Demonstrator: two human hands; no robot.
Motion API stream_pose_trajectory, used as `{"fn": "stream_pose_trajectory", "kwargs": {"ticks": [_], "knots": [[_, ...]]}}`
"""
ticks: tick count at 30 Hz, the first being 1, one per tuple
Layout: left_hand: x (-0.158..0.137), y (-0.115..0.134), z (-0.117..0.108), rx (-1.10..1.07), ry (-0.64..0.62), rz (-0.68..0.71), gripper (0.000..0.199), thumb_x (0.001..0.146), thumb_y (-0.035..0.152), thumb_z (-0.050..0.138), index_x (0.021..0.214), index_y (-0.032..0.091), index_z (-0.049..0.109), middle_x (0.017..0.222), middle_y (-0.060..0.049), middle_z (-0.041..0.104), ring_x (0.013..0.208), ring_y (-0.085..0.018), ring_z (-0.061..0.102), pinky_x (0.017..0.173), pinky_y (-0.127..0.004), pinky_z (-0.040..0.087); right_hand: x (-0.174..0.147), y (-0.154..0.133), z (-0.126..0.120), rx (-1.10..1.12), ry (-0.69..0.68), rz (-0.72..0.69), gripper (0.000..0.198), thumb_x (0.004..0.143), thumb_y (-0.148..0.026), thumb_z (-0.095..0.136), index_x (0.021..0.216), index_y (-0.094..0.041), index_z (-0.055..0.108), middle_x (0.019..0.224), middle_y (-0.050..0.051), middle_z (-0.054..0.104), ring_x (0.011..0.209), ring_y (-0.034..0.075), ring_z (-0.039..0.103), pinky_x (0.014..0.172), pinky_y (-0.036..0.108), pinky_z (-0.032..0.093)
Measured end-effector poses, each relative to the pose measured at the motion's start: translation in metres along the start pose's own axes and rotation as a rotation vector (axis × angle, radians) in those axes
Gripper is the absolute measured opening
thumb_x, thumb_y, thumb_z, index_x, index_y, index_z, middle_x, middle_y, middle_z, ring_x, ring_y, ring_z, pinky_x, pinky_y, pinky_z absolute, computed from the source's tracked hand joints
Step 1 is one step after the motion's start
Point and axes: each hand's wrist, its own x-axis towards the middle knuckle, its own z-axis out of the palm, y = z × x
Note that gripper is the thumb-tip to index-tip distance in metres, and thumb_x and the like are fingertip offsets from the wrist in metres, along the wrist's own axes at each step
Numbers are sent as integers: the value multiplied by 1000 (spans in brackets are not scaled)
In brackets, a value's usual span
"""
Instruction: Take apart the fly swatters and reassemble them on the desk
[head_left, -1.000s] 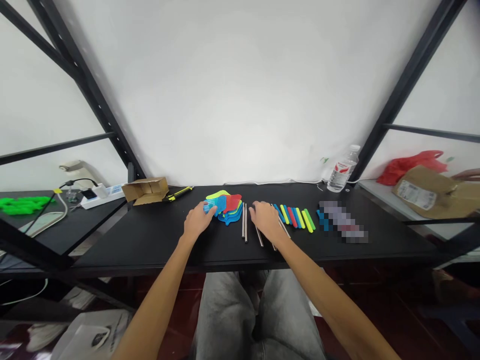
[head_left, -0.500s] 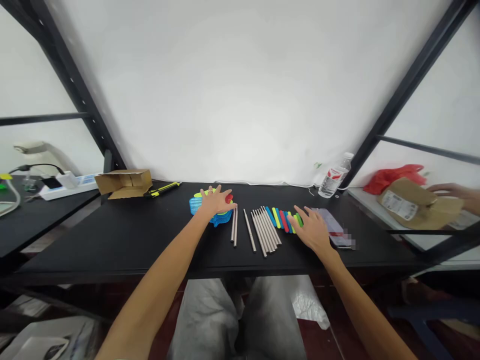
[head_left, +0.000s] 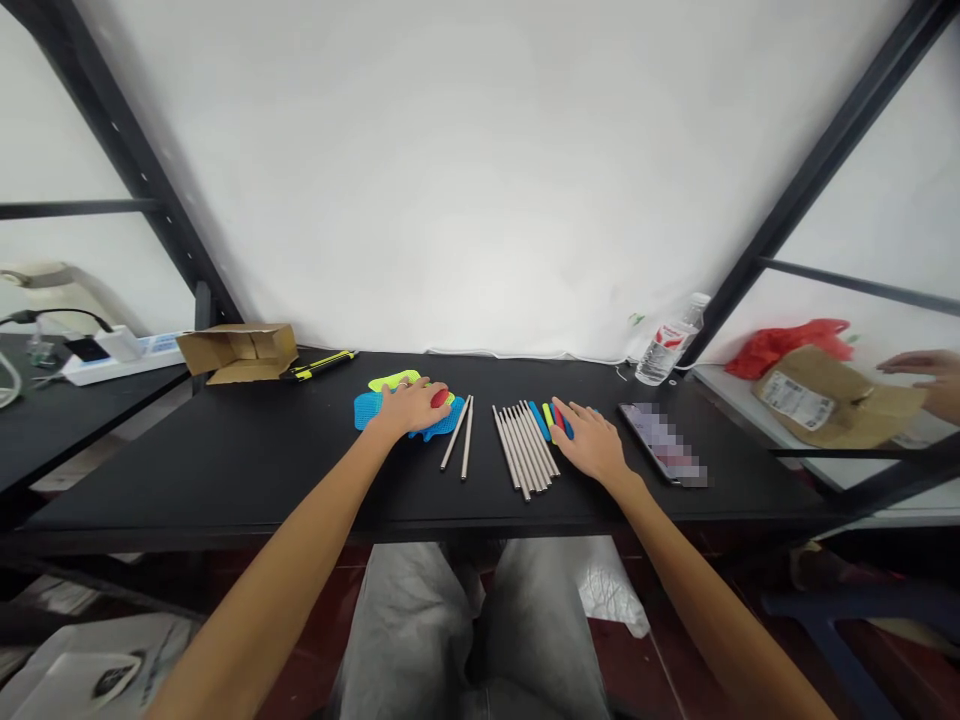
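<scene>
Blue mesh pieces (head_left: pixel 367 411) under left hand (head_left: pixel 409 408), fingers spread; right hand (head_left: pixel 591 442) palm-down over coloured sticks (head_left: pixel 538 421), thumb spread from fingers

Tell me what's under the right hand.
Coloured sticks: blue, yellow and red ones show beside the fingers of the right hand. The hand covers the rest, so their full number and how the palm meets them can't be seen.

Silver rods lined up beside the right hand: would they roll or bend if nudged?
The silver rods look slim and round, so a nudge could well set them rolling. Their straight shape and metallic sheen suggest they're stiff. Lying close together, one pushed sideways would probably shift its neighbours.
</scene>
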Motion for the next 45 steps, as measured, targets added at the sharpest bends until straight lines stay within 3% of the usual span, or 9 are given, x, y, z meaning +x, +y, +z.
{"fn": "stream_pose_trajectory", "kwargs": {"ticks": [5, 10, 20, 25, 31, 34, 37, 41, 45], "knots": [[-24, -3, 3, 23, 60, 19, 45, 84, 54, 53, 127, 41, 62, 149, -3, 49, 136, -43, 40, 109, -66, 21, 15, -8, 5, -17, -25, -123, 54, 99, -38, 35, 152, -32, 38, 147, 3, 53, 138, 29, 41, 108, 44, 37], [-34, 3, -2, 35, 23, -10, 59, 81, 66, 53, 133, 40, 58, 154, -4, 44, 140, -43, 33, 112, -64, 17, 21, -22, 7, 30, -5, -203, 52, 100, -38, 34, 151, -30, 41, 145, 4, 55, 136, 26, 43, 110, 43, 36], [-16, 17, -8, 64, -33, 21, 65, 82, 57, 53, 144, 38, 48, 159, -5, 37, 146, -44, 24, 114, -66, 12, 20, -16, 6, 63, 31, -158, 51, 98, -52, 41, 145, -34, 51, 153, 6, 45, 142, 30, 37, 110, 45, 36], [-27, 23, -19, 134, 64, 68, 69, 86, 60, 49, 148, 30, 46, 158, -7, 37, 149, -40, 20, 119, -60, 2, 19, -7, 3, 66, 39, -169, 52, 98, -56, 41, 144, -34, 52, 154, 6, 44, 143, 31, 37, 112, 46, 34], [-99, 72, 8, 42, 233, 162, 67, 92, 55, 43, 150, 20, 43, 159, -11, 35, 149, -33, 25, 123, -48, 16, 20, 6, 6, 100, -21, -220, 52, 102, -50, 33, 148, -32, 46, 155, 4, 43, 142, 30, 39, 110, 45, 38], [-120, 108, 37, -54, 230, 108, 75, 89, 65, 43, 150, 22, 42, 158, -14, 35, 146, -38, 29, 118, -55, 25, 18, 5, 5, 78, -20, -226, 53, 101, -51, 34, 150, -32, 43, 157, 5, 40, 144, 31, 36, 111, 47, 37], [-118, 141, 59, -74, 261, 42, 89, 79, 78, 47, 151, 26, 40, 156, -18, 38, 145, -46, 27, 114, -66, 22, 16, -1, 4, 49, -12, -220, 56, 100, -54, 36, 151, -32, 41, 158, 6, 39, 144, 32, 35, 111, 48, 35], [-105, 167, 66, -44, 287, 8, 90, 74, 79, 51, 149, 30, 43, 157, -19, 34, 143, -53, 23, 107, -78, 12, 14, -4, 2, 45, -17, -188, 54, 101, -53, 34, 150, -33, 42, 157, 6, 40, 144, 32, 35, 110, 48, 36], [-100, 178, 62, -37, 161, -62, 90, 71, 78, 53, 147, 30, 46, 160, -18, 27, 143, -59, 12, 99, -85, 11, 14, -3, 4, 62, -4, -155, 54, 101, -54, 31, 149, -33, 45, 155, 7, 42, 143, 33, 36, 109, 49, 37]]}}
